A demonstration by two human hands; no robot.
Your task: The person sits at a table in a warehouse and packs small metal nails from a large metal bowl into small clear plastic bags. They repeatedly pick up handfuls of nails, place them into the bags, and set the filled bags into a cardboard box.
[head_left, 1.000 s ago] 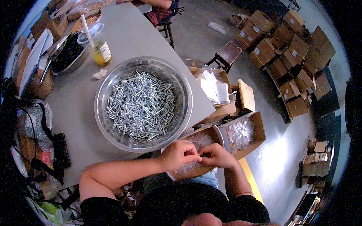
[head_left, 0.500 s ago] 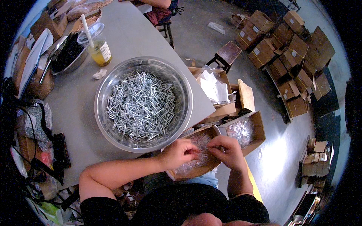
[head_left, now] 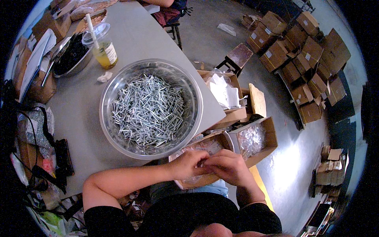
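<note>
Left hand [head_left: 188, 164]: I see it come in over the table's near edge, fingers bent inward and fingertips meeting those of the other hand; whether it grips anything I cannot tell.
Right hand [head_left: 228, 168]: from my feed its fingers are curled together and its back hides the tips, so I cannot tell what it holds, if anything.
Lap carton [head_left: 196, 182]: open, directly below the 2 hands and just beside the table corner, with clear plastic pieces [head_left: 211, 145] inside.
Steel bowl [head_left: 106, 132]: on the grey table [head_left: 81, 138], beyond the left hand, holding a heap of silver nails or screws [head_left: 148, 110]; I cannot tell which.
Side carton [head_left: 270, 149]: open, right of the lap carton, with more clear plastic in it.
Paper carton [head_left: 235, 83]: past the table corner, white sheets [head_left: 224, 93] inside.
Drink cup [head_left: 106, 55]: clear, upright, yellow liquid, 1 straw; a crumpled tissue [head_left: 105, 77] lies near its base.
Wooden stool [head_left: 240, 54]: on the floor, beyond the paper carton.
Co-worker [head_left: 166, 16]: partly visible, seated at the table's far end.
</note>
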